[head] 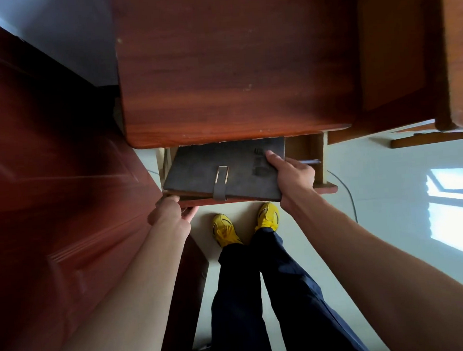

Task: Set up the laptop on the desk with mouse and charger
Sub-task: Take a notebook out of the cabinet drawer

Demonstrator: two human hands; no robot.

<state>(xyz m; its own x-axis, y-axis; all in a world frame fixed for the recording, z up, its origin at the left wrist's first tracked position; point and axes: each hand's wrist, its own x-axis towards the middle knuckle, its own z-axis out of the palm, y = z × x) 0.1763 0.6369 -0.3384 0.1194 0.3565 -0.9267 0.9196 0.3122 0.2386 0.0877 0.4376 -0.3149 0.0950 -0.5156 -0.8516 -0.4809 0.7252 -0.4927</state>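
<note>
- A grey sleeve (222, 173) with a strap, likely holding the laptop, lies in the open drawer (326, 189) at centre frame, half under the desk (231, 65) edge
- Right hand (293, 175) grips the sleeve's right side, thumb on top
- Left hand (170, 212) is curled on the drawer's front left corner
- To do it well: raise the near edge, slide the sleeve out toward the body, clear of the desk lip
- A pen (310, 162) lies just right of the sleeve
- A door (46, 174) crowds the left; open floor (376, 192) lies to the right
</note>
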